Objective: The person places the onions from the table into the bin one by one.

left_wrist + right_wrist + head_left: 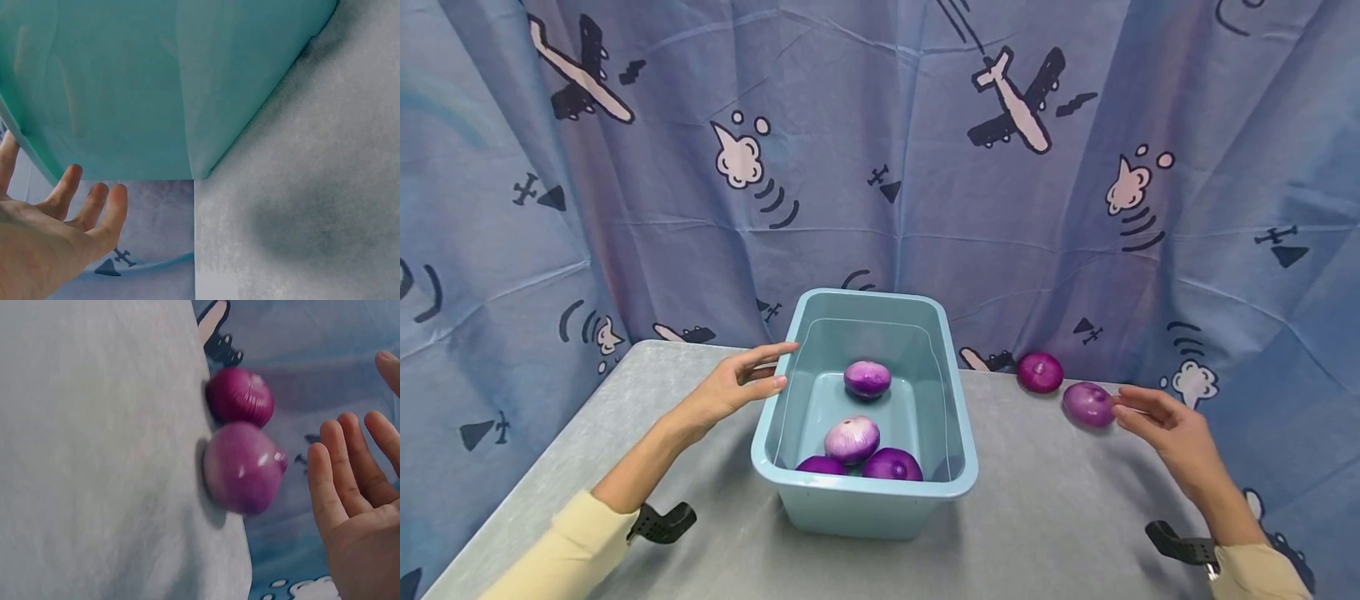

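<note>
A light blue plastic bin (865, 492) stands on the table, with several purple onions inside, among them a pale-streaked onion (852, 440) and a smaller onion (867, 379). At the bin's left rim is my left hand (737, 385), its fingers extended along the edge; in the left wrist view they lie beside the bin wall. On the right, my right hand (1176, 437) reaches toward a light purple onion (1088, 404), fingers loosely spread. The right wrist view shows a gap between that hand and the onion. A darker onion (1040, 372) sits just beyond it.
A grey cloth-like surface covers the table (1037, 517). Behind its back edge hangs a blue curtain (865, 167) printed with planes. Both onions on the right lie close to that back edge. Black straps (662, 523) circle the wrists.
</note>
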### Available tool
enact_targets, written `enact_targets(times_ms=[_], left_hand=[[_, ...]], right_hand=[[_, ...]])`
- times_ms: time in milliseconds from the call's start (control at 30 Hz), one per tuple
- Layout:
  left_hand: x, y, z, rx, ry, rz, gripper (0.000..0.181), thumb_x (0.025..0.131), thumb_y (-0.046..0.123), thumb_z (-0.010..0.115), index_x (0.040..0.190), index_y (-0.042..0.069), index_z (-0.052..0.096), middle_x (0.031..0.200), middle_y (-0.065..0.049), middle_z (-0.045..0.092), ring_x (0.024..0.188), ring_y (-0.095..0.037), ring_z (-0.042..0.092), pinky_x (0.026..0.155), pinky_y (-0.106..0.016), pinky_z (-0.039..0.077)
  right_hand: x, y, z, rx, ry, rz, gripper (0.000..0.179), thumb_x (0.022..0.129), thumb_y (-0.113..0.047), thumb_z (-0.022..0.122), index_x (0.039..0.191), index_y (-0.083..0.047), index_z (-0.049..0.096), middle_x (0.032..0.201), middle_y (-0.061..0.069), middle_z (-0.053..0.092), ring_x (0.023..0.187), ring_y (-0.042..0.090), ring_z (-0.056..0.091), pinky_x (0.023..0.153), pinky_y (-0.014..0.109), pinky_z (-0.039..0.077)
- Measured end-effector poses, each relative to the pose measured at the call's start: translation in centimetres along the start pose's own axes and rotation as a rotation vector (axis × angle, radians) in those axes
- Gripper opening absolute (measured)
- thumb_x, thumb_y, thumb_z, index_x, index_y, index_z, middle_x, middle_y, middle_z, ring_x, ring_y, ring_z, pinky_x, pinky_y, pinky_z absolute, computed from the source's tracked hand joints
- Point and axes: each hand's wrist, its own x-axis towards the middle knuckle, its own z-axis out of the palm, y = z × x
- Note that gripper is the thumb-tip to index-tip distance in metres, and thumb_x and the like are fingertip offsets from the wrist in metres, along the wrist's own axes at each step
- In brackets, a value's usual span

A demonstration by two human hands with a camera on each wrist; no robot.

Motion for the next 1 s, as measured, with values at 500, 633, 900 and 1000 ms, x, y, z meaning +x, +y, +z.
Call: enact_targets(times_ms=[500,633,900,1000], left_hand=[[0.0,0.1,0.0,-0.001,-0.001,0.001,0.056,0.099,0.026,0.069,0.151,0.02,0.051,0.15,-0.01,0.047,0.133,-0.035,0.049,0.105,-0.052,0.041],[0.1,0.1,0.0,-0.005,-0.002,0.001,0.055,0.099,0.025,0.069,0.151,0.021,0.052,0.15,-0.009,0.047,0.132,-0.032,0.05,0.105,-0.051,0.041],[0.2,0.0,0.0,-0.023,-0.007,0.011,0.055,0.099,0.024,0.07,0.151,0.02,0.052,0.15,-0.01,0.048,0.131,-0.035,0.05,0.104,-0.049,0.042],[0.2,0.0,0.0,-0.024,-0.007,0.011,0.055,0.098,0.023,0.07,0.151,0.02,0.052,0.149,-0.009,0.049,0.131,-0.032,0.051,0.104,-0.048,0.043]], right_hand=[[1.8,2.3,1.1,-0.158,0.08,0.215,0.077,0.094,-0.043,0.074,0.148,0.002,0.042,0.146,0.026,0.044,0.125,0.031,0.052,0.088,0.027,0.053],[2.3,3.0,1.4,-0.115,0.038,0.274,0.093,0.094,-0.048,0.072,0.157,0.003,0.025,0.156,0.033,0.027,0.138,0.053,0.03,0.103,0.064,0.038],[3.2,4.2,2.1,-0.102,0.035,0.283,0.1,0.093,-0.048,0.073,0.159,0.003,0.017,0.157,0.037,0.018,0.141,0.057,0.02,0.104,0.073,0.027],[3.4,4.5,2.3,-0.101,0.03,0.252,0.097,0.094,-0.044,0.073,0.158,0.004,0.018,0.156,0.038,0.019,0.141,0.058,0.021,0.104,0.072,0.026]])
